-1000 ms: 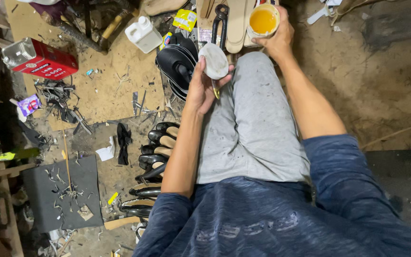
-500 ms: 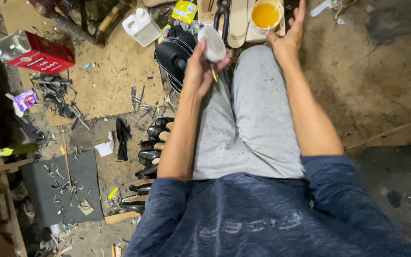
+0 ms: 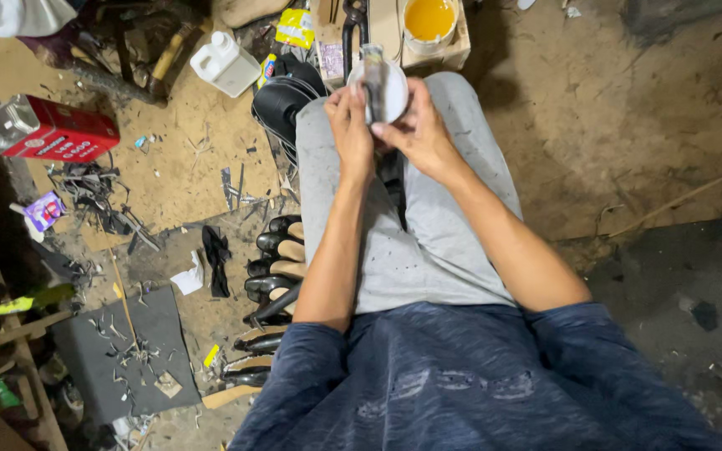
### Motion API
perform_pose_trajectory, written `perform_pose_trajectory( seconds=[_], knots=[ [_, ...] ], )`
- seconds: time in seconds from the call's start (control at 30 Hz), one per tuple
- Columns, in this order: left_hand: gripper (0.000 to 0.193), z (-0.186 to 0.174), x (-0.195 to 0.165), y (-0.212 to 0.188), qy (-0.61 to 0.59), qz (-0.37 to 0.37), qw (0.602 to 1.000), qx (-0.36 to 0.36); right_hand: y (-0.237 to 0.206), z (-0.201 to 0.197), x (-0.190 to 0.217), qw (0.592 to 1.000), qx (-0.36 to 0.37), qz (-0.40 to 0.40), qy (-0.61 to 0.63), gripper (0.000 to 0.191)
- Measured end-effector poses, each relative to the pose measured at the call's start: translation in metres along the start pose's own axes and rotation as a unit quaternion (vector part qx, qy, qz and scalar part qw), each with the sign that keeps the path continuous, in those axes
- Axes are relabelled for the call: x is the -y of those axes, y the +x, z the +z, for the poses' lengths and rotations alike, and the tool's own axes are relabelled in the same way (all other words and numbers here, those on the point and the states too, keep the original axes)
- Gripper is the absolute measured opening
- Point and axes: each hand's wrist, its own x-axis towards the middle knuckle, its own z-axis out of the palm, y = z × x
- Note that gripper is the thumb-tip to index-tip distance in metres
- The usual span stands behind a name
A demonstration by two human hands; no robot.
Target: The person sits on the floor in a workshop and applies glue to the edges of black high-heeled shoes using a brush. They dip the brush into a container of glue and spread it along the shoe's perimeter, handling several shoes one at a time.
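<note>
Both hands meet above the knees; the left hand [image 3: 351,117] and the right hand [image 3: 415,134] are closed together around a pale shoe piece [image 3: 382,83], held upright; beyond it a tub of yellow glue [image 3: 430,21] stands on the wooden board [image 3: 453,57]; a firm grip at the edges, I think, keeps the piece steady.

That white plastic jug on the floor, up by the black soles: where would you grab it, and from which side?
Judging by its shape, take the white jug by the moulded handle along its upper edge, just behind the capped neck, coming down from above. It lies tilted on the floor, handle side showing, with open space beside it. Both the left hand and right hand are busy holding a small pale piece.
</note>
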Motion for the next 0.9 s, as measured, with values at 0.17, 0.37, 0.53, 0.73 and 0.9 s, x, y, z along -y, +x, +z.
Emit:
perform_pose_trajectory(
  seconds=[0.17, 0.37, 0.53, 0.73, 0.9],
  knots=[
    [0.030, -0.014, -0.015, -0.031, -0.035, 0.106, 0.994, 0.019, -0.014, 0.006, -0.013, 0.986, 0.011, 0.064, 0.152, 0.083],
    [0.039, -0.026, -0.041, 0.005, 0.083, 0.171, 0.982, -0.020, -0.037, -0.022, 0.012, 0.977, -0.044, 0.086, 0.192, 0.078],
    [0.046, -0.013, -0.034, 0.074, 0.091, 0.203, 0.974, -0.043, -0.073, -0.045, 0.039, 0.976, -0.045, 0.065, 0.202, 0.056],
    [0.048, 0.014, -0.036, 0.104, 0.328, 0.239, 0.913, -0.031, -0.085, -0.047, 0.043, 0.974, -0.108, 0.010, 0.197, 0.037],
    [0.042, 0.008, -0.057, 0.047, -0.124, 0.017, 0.968, 0.219, -0.082, -0.066, 0.050, 0.962, -0.091, 0.046, 0.254, 0.035]
  ],
)
